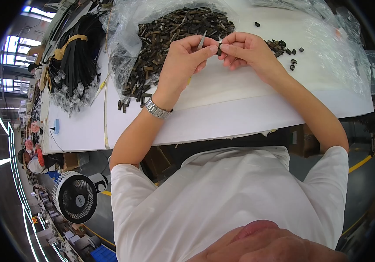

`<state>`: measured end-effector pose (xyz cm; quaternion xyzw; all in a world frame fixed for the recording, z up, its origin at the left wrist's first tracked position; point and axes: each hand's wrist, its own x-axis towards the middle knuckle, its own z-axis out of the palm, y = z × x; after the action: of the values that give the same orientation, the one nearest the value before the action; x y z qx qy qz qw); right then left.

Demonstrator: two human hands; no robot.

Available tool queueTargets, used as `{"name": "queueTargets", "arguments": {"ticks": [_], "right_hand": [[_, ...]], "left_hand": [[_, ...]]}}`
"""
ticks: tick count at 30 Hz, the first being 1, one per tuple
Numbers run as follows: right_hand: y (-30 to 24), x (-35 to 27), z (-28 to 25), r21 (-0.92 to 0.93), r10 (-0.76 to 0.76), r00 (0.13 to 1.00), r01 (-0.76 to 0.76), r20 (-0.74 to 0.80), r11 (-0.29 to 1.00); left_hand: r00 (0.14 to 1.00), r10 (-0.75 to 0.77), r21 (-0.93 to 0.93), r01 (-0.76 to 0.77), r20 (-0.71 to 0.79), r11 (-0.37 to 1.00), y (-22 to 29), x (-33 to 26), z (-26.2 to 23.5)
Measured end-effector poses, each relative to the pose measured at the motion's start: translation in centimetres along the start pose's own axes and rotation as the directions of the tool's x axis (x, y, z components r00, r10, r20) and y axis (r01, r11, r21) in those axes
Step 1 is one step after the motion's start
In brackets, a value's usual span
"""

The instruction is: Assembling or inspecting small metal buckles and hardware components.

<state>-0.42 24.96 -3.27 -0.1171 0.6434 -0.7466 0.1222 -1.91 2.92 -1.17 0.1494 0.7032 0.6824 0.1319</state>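
Note:
My left hand (pixel 184 59), with a metal-banded watch at its wrist, is closed around a slim pointed tool (pixel 202 41). Its grey metal tip sticks up past the forefinger, and a bit of yellow handle shows below the palm. Between the fingertips of both hands sits a small dark piece (pixel 219 49), pinched by my right hand (pixel 249 51) and touched by the left thumb. Its exact shape is too small to make out. Behind my left hand spreads a heap of short dark brown strips (pixel 161 37). Several small dark loops (pixel 293 64) lie to the right of my right hand.
Clear plastic sheeting (pixel 122 41) lies around the heap, with more plastic (pixel 340 52) at the right. A bundle of black straps (pixel 76 56) and another yellow-handled pointed tool (pixel 101 88) lie left on the white table (pixel 240 111). A fan (pixel 76 196) stands below left.

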Motion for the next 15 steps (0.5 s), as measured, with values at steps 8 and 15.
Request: {"name": "queueTargets", "arguments": {"ticks": [8,15], "right_hand": [[0.2,-0.1,0.2,0.002,-0.026,1.0,0.026,0.015,1.0],[0.1,0.0,0.1,-0.1,-0.066,0.996,0.072,0.067,0.992]], "left_hand": [[0.999,-0.009,-0.027,0.01,0.043,1.0,0.4,-0.3,-0.6],[0.991,-0.045,0.05,0.039,0.129,0.998,1.2,-0.4,-0.8]]}}
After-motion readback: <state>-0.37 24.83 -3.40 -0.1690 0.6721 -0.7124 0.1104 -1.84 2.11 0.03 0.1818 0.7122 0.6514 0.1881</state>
